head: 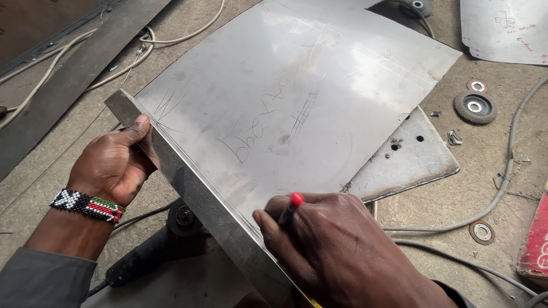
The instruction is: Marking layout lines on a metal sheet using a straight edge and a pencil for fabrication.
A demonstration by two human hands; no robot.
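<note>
From my remote post I count two hands, left (111, 165) and right (337, 248), one pen (290, 206), three metal sheets with the largest (297, 97) uppermost, one angle grinder (154, 248), three loose grinding discs (475, 106) and one beaded wristband (87, 205).

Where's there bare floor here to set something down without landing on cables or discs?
Bare floor lies left of the left hand, between the dark metal strip and the sheet metal. Right of the sheet it is crowded: grinding discs, a grey cable and the drilled plate. An angle grinder lies under the sheet's near edge.
</note>
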